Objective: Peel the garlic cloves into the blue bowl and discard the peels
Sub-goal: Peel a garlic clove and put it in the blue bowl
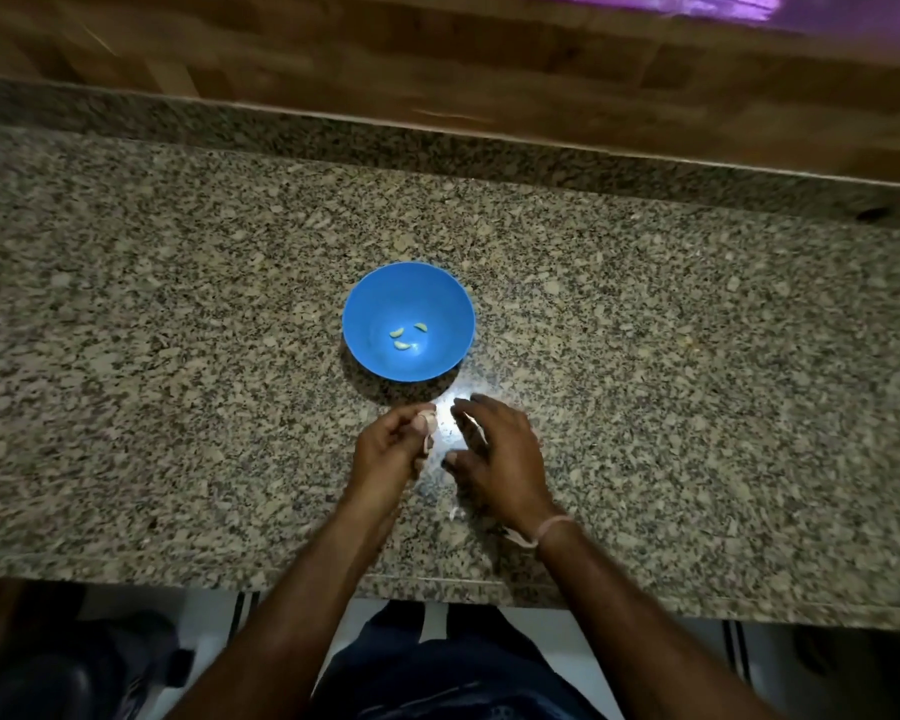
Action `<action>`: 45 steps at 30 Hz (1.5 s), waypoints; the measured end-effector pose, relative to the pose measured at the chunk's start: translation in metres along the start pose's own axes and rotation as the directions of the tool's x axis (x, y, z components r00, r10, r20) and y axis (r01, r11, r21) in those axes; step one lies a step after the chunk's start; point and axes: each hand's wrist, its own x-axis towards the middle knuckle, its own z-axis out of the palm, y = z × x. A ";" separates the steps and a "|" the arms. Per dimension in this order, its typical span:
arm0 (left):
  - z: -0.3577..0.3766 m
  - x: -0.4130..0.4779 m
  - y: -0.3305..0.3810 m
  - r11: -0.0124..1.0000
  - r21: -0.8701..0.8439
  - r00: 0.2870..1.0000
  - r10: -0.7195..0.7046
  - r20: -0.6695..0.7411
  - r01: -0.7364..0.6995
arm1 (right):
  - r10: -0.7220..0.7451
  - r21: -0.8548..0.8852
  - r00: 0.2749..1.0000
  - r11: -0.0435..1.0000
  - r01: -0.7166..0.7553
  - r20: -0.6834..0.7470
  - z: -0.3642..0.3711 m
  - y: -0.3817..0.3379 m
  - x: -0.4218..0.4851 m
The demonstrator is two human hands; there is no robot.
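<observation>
What could go wrong is mostly the papery skin. The garlic clove (427, 423) pinched in my left grip (388, 452) looks small, and I judge a hard tug could flick it across the surface (178, 304) instead of into the blue bowl (357, 304), which sits just beyond my fingertips with three peeled cloves (404, 337) in its bottom. Loose peel could drift in with them or scatter; a scrap of peel (455, 513) lies near my right wrist. My left grip is curled round the clove, with skin hanging from it. My right grip (494, 452) is apart, fingers spread, low over the surface just beside the left. A pale streak across its fingers may be peel; I cannot tell.
</observation>
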 end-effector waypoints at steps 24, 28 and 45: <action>0.060 -0.070 0.018 0.934 -0.352 0.997 0.037 -0.073 -0.061 | -0.245 0.451 0.961 0.849 0.277 -0.130 -0.063 -0.001 -0.039; 0.064 -0.076 0.017 0.952 -0.301 0.993 0.024 -0.114 -0.057 | -0.194 0.506 0.979 0.840 0.196 -0.059 -0.069 0.003 -0.043; 0.077 -0.079 0.011 0.957 -0.290 0.986 -0.069 -0.152 0.023 | -0.190 0.436 0.981 0.881 0.186 -0.036 -0.072 0.020 -0.047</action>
